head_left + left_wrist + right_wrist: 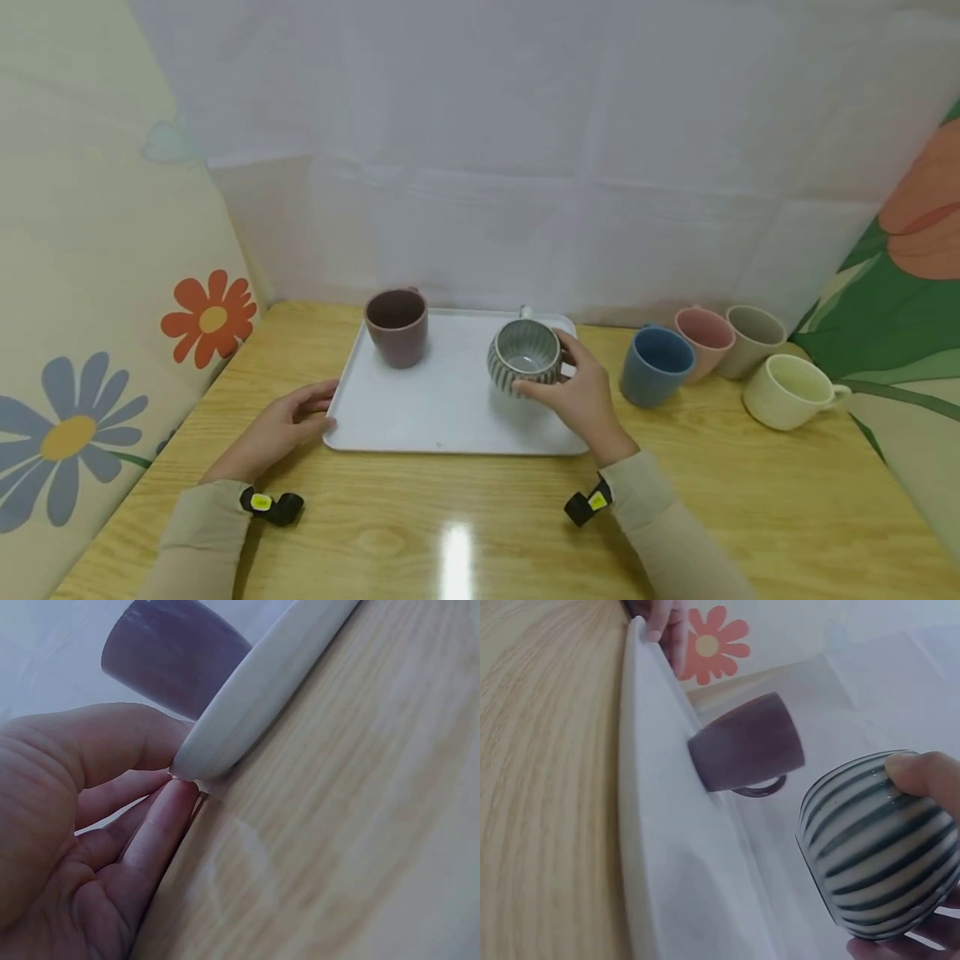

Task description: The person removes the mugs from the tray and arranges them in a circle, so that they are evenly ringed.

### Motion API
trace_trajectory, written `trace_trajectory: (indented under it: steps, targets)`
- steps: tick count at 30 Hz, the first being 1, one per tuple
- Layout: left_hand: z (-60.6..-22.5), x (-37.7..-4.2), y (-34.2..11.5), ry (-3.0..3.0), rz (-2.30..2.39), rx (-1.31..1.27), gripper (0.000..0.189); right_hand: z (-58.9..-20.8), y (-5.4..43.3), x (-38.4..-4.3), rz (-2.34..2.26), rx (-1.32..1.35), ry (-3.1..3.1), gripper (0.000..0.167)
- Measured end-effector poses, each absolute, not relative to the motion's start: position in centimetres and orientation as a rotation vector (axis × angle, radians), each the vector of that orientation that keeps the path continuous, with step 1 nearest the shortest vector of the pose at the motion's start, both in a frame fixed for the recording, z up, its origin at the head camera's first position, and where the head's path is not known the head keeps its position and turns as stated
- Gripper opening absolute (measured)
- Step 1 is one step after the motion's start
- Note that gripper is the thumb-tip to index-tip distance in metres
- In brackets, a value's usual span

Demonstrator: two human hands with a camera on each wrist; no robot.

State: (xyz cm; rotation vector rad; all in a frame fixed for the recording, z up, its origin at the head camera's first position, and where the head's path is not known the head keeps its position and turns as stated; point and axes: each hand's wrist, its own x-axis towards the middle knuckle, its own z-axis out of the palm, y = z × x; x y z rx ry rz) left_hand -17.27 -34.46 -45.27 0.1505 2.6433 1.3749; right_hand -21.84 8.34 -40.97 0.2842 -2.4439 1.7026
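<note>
My right hand (pixel 581 392) grips a round striped mug (pixel 517 358), grey-green and white, by its sides, with the thumb near the rim. The mug is held over the right half of a white tray (pixel 442 417). In the right wrist view the striped mug (pixel 881 847) shows a gap between its base and the tray. My left hand (pixel 288 425) pinches the tray's left edge near the front corner; in the left wrist view the thumb lies above the rim and the fingers (pixel 161 825) below it. A dark maroon mug (pixel 399 333) stands upright on the tray's left part.
To the right of the tray, on the wooden table (pixel 390 533), stand a blue mug (pixel 648 375), a pink mug (pixel 705 342), a grey-beige mug (pixel 750 346) and a pale yellow mug (pixel 787 396). A white cloth (pixel 465 167) hangs behind the table.
</note>
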Motion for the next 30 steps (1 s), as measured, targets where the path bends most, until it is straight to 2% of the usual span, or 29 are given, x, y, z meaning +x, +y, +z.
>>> trace_trajectory:
  steps: [8,22,30]
  targets:
    - [-45.1,-17.2,-34.4,2.644,1.372,0.134,0.067,-39.0,11.9,-20.6,1.684,0.179,-2.393,0.093]
    - [-45.3,-16.8,-34.5,2.63,1.415,0.167,0.065,-37.1,16.8,-18.1,1.598,0.096,-2.275,0.084]
    - [-45.3,-17.0,-34.5,2.63,1.423,0.182,0.066,-35.9,20.1,-16.6,1.589,-0.127,-2.255,0.088]
